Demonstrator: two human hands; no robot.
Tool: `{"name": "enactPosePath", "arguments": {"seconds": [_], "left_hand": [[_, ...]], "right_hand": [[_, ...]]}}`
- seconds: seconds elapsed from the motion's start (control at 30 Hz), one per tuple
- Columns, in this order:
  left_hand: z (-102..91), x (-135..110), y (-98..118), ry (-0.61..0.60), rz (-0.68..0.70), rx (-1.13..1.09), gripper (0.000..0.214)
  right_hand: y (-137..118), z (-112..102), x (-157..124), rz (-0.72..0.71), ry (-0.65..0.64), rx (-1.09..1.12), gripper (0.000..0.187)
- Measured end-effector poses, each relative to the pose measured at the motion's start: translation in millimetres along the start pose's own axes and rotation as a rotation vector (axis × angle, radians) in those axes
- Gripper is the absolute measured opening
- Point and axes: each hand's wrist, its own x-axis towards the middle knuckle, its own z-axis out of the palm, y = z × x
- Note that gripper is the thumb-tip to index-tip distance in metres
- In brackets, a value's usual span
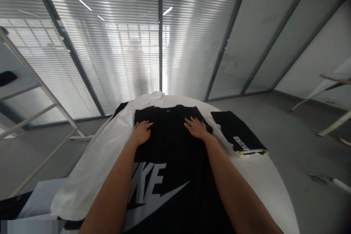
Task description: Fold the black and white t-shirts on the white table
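A black T-shirt [170, 142] with a large pale logo lies spread on the white table, its collar at the far side. My left hand [142, 132] rests flat on the shirt's upper left part, fingers stretched out. On the upper right part lies my right hand [195, 128], also flat with its fingers spread. Neither hand grips the cloth. A white garment [101, 164] lies along the shirt's left side. To the right is a folded black garment [236, 131] with white lettering and a yellow-and-white edge. My forearms cover parts of the shirt.
The round white table [271, 179] curves away at the right. A pale metal frame [41, 84] stands at the left, near stacked cloth [41, 195]. Glass panels with blinds [123, 62] rise behind the table. Chair or table legs [334, 122] stand on the right.
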Motion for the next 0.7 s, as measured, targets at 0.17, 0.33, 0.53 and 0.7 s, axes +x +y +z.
{"name": "enactPosePath", "arguments": {"seconds": [0.17,0.33,0.53,0.7], "left_hand": [[-3.8,-1.5,5.8,0.003,-0.016,0.056,0.052],[-6.9,-1.7,18.3,0.056,0.016,0.085,0.055],[7.8,-4.0,31.9,-0.021,0.082,0.052,0.051],[10.9,-4.4,30.0,-0.031,0.08,0.055,0.05]], "right_hand": [[-2.5,-8.4,2.2,0.022,0.218,0.088,0.05],[-3.0,-2.3,-0.5,0.115,0.244,0.013,0.052],[-1.8,-1.2,-2.6,0.119,0.174,0.033,0.051],[-4.3,-26.6,-5.6,0.246,0.341,0.089,0.045]]}}
